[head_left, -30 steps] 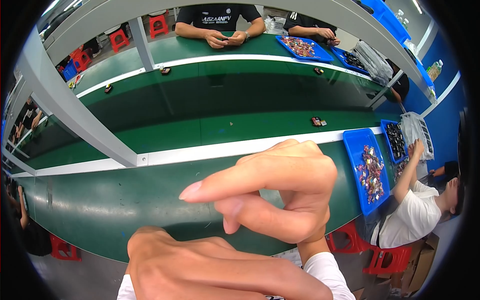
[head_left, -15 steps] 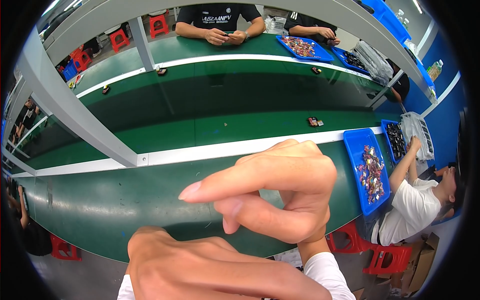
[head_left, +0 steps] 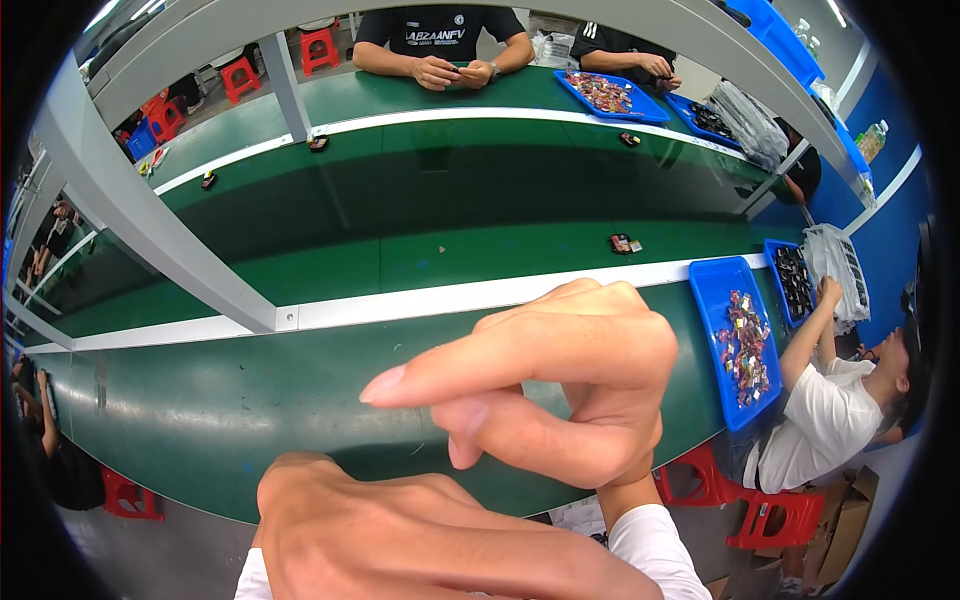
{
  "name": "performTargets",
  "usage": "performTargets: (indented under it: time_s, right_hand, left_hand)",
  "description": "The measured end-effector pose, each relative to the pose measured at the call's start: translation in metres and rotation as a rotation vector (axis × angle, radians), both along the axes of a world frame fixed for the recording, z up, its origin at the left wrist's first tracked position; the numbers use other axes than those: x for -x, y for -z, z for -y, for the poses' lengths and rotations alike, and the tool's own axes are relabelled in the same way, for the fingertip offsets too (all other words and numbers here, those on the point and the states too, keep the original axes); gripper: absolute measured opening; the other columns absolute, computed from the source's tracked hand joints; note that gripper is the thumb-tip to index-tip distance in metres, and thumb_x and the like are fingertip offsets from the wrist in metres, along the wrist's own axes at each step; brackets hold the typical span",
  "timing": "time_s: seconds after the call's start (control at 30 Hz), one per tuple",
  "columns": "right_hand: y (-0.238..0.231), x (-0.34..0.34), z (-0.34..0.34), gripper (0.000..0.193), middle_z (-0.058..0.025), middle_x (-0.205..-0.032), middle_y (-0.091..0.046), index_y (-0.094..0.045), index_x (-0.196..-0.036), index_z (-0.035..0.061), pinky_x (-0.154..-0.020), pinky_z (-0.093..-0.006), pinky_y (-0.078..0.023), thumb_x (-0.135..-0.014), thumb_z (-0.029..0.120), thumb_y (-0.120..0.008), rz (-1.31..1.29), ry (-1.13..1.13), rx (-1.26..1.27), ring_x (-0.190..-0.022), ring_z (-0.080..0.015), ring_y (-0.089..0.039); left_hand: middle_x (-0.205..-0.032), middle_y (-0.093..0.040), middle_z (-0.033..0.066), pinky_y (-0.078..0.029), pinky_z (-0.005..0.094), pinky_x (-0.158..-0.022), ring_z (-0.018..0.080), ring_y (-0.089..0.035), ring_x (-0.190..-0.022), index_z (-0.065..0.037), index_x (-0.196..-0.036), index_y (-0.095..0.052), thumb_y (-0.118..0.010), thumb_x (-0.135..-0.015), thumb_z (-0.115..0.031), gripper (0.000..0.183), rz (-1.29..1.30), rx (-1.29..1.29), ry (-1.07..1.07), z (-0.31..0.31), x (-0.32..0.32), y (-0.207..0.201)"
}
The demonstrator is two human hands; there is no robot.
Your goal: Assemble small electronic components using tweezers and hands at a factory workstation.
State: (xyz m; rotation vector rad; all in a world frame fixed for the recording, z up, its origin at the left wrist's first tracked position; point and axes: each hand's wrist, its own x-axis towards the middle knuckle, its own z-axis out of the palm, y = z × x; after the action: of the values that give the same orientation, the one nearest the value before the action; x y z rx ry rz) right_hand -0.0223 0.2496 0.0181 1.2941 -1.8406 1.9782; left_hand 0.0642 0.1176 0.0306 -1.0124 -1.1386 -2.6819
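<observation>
1. Sliding leftward since the earlier frame, the nearest dark-and-red piece (head_left: 625, 243) on the green belt (head_left: 480, 255) now lies farther from the blue tray (head_left: 707, 282), beyond it and to its left. Both my hands keep the same pose.
2. That blue tray rests on the bench (head_left: 180, 410), well apart from my fingers, and holds a loose heap of small multicoloured parts (head_left: 745, 350).
3. To the left of the tray, my right hand (head_left: 605, 345) is raised over the bench. Its fingers are bent, with the index and thumb tips apart and nothing visible between them.
4. Lower and farther left of the tray, my left hand (head_left: 370, 530) shows me only its back. I cannot tell whether its fingers are closed or gripping anything.
5. Just beyond the tray, to its right, sits a smaller blue tray (head_left: 772, 257) of black parts (head_left: 793, 283), with a clear plastic bag (head_left: 838, 285) beside it.
6. Right of the tray, I see a seated person in a white shirt (head_left: 830, 425), one hand near the bag. Nearer me than the tray stands a red stool (head_left: 775, 520).
</observation>
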Motion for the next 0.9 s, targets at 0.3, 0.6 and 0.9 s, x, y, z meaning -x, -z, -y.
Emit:
performTargets:
  time_s: [0.3,0.6,0.9]
  right_hand:
    - [0.0,0.0,0.0,0.03,-0.0163,-0.074,-0.076,-0.08,-0.097,-0.0064,-0.049,-0.0239,-0.052,-0.072,-0.01,-0.064,0.0,-0.006,0.017,-0.053,-0.0157,-0.07]
    - [-0.003,-0.003,0.0,0.029,-0.0168,-0.078,-0.077,-0.08,-0.096,-0.0068,-0.049,-0.0242,-0.053,-0.072,-0.01,-0.064,-0.019,-0.016,0.001,-0.053,-0.0159,-0.07]
    - [0.001,0.003,-0.003,0.028,-0.017,-0.079,-0.078,-0.08,-0.096,-0.0066,-0.05,-0.0245,-0.053,-0.073,-0.01,-0.064,-0.008,-0.007,-0.013,-0.054,-0.0162,-0.07]
  left_hand:
    - [-0.091,-0.074,0.0263,-0.054,0.0291,-0.053,0.0266,-0.071,-0.064,0.006,-0.082,-0.073,-0.069,-0.096,-0.036,0.045,-0.035,0.018,0.031,0.001,-0.002,0.005]
    - [-0.093,-0.073,0.0276,-0.056,0.0311,-0.055,0.0287,-0.072,-0.068,0.009,-0.086,-0.073,-0.066,-0.098,-0.043,0.054,-0.164,-0.066,0.039,-0.01,-0.007,0.018]
    - [-0.097,-0.072,0.0307,-0.06,0.0355,-0.058,0.0342,-0.074,-0.074,0.017,-0.097,-0.072,-0.056,-0.099,-0.06,0.078,-0.565,-0.103,0.231,-0.007,0.028,0.031]
